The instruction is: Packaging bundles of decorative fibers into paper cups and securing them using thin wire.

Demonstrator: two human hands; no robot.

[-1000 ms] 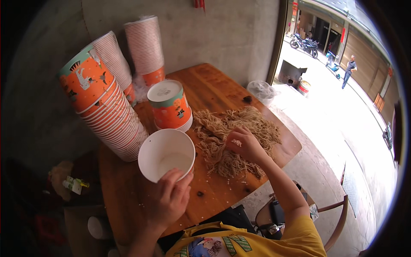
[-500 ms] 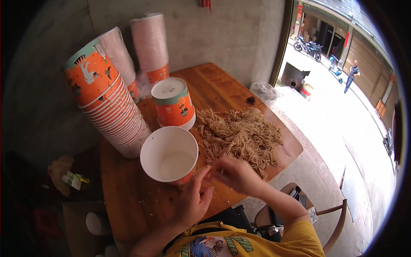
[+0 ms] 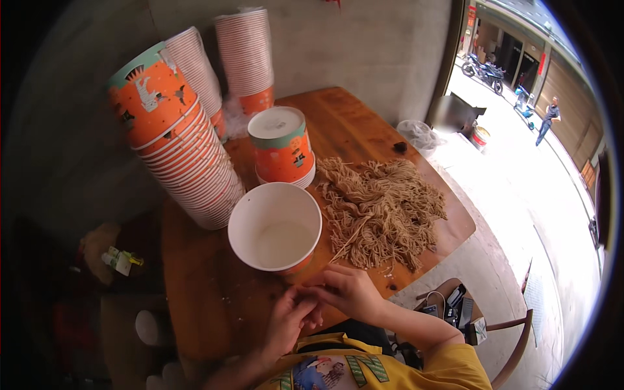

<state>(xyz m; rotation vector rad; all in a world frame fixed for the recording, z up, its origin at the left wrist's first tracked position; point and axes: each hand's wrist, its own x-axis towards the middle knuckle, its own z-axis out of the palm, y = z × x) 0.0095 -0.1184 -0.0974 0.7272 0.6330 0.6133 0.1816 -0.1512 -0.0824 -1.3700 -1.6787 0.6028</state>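
My left hand and my right hand meet over the table's near edge, fingers bent and touching. Whatever may be between the fingertips is too small or hidden to make out. Just beyond them an open paper bucket stands upright, white inside, with a little orange outer wall showing. To its right lies a loose pile of thin tan noodle-like strands. Behind the open bucket, an orange and green paper bucket sits upside down with white rims under it.
A tall stack of upturned paper buckets leans at the left. Two plastic-wrapped stacks stand by the wall. A small dark lump is at the wooden table's far right. A chair holds dark items; a person is outside.
Both hands have come back toward my body, away from the open bucket and the strands, and the fingers now meet closely. The whole view has shifted slightly; the objects on the table stay put.
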